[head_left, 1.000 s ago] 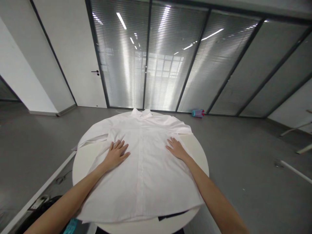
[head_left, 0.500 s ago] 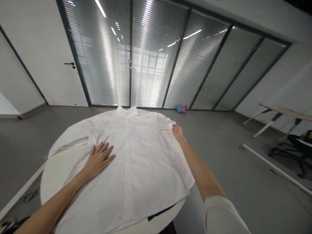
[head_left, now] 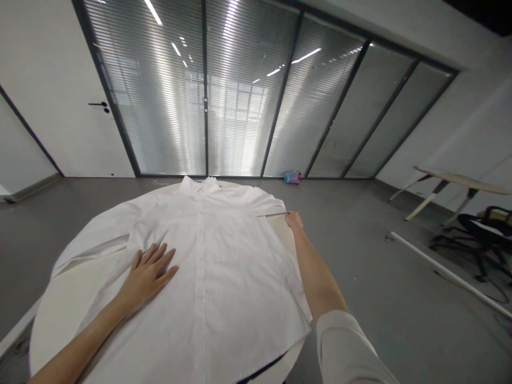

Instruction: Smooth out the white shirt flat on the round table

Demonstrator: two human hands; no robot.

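Observation:
A white button-up shirt lies spread front side up, its collar at the far edge of a round white table. Flat on the left part of the shirt's front rests my left hand, fingers spread and holding nothing. My right hand is at the table's right edge, closed on the end of the shirt's right-side sleeve; its fingertips are partly hidden. The other sleeve stretches out to the left with a fold along it. A dark strip shows under the hem.
Beyond the table runs a glass partition with blinds, beside a white door. A blue and pink container lies on the floor. At right are a wooden-topped table, a black wheeled chair and a white bar.
My right hand has moved slightly down and outward at the sleeve end, drawing the sleeve out. The left hand stays flat on the shirt. The view has shifted a little.

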